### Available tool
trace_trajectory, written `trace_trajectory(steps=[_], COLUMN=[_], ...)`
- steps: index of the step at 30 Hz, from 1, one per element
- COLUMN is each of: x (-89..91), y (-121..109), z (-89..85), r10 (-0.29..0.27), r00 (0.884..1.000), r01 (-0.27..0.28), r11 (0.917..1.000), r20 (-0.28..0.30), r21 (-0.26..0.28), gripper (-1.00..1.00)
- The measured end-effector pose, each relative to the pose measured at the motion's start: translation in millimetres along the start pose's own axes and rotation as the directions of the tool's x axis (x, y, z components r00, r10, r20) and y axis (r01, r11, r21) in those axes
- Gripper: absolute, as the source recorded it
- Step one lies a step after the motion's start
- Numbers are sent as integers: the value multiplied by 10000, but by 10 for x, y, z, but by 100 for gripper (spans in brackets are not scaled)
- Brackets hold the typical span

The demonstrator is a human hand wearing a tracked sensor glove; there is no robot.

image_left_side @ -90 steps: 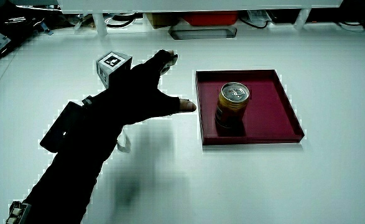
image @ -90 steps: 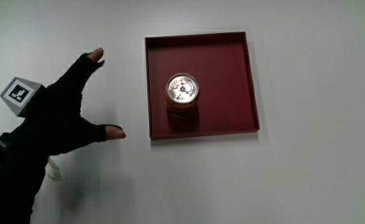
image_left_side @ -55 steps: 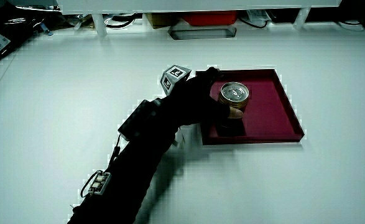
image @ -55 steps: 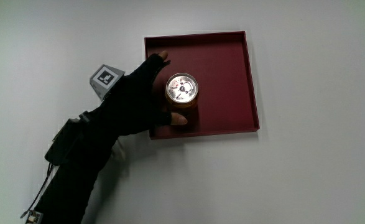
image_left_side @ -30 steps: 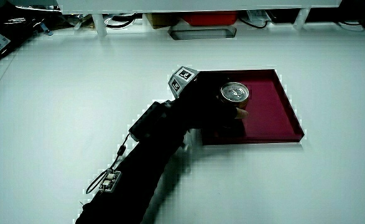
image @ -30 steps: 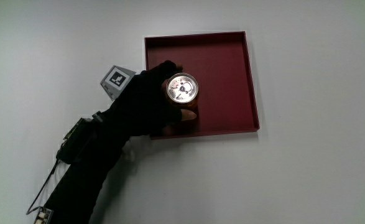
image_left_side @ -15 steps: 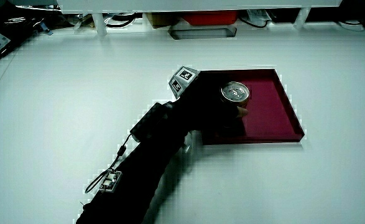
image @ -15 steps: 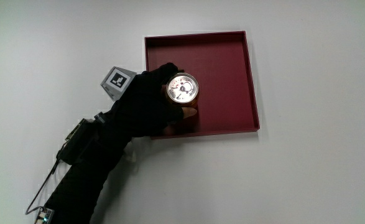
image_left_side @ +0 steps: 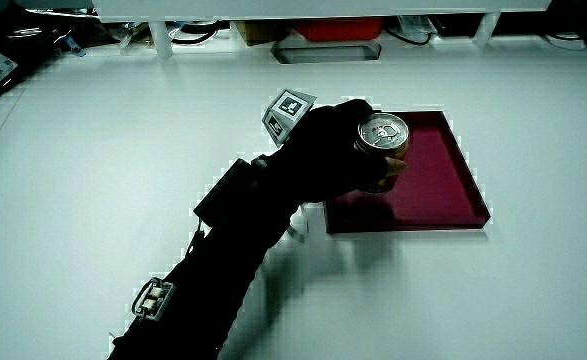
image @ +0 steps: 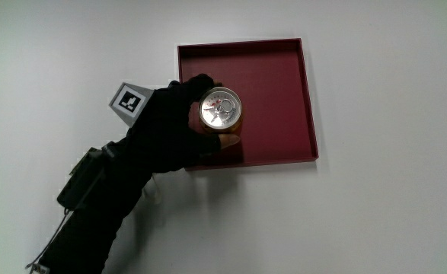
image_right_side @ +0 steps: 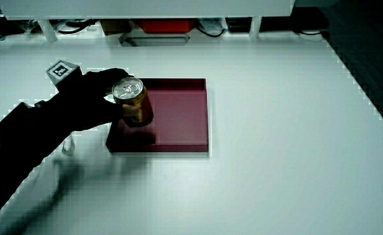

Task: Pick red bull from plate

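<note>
The hand (image: 179,125) is shut on the red bull can (image: 220,109), a gold can with a silver lid. In both side views the can (image_left_side: 381,133) (image_right_side: 128,89) hangs above the dark red square plate (image_left_side: 433,200) (image_right_side: 178,124), lifted off its floor. The hand (image_left_side: 333,150) (image_right_side: 93,98) wraps the can's side from the plate's edge, with the thumb tip showing on the can's nearer side. The patterned cube (image: 129,100) sits on the back of the hand. The plate (image: 276,84) holds nothing else.
A white table (image: 391,190) carries the plate. A low partition with a red box and cables (image_left_side: 333,30) runs along the table's farthest edge. The black forearm (image: 94,205) reaches from the person's side to the plate's edge.
The hand reached from beside the plate to the can, closed around it, and has now lifted it off the plate's floor.
</note>
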Motion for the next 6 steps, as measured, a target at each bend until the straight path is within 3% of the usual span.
trace_trajectory(steps=[2,3,4,5,6], x=[80,142,190,269,308], y=[-47,-60,-92,-111,-134], z=[30,30,20,4,-5], r10=[-512,-1631,-1442,-2136,-2425], r00=[9922,9810,9874,9769,9698], r01=[521,1652,1449,2137,2426], r11=[9986,9862,9894,9768,9701], r20=[-1136,-1053,-650,-85,-274], r21=[53,117,62,124,6], gripper=[100,100,100,100,100])
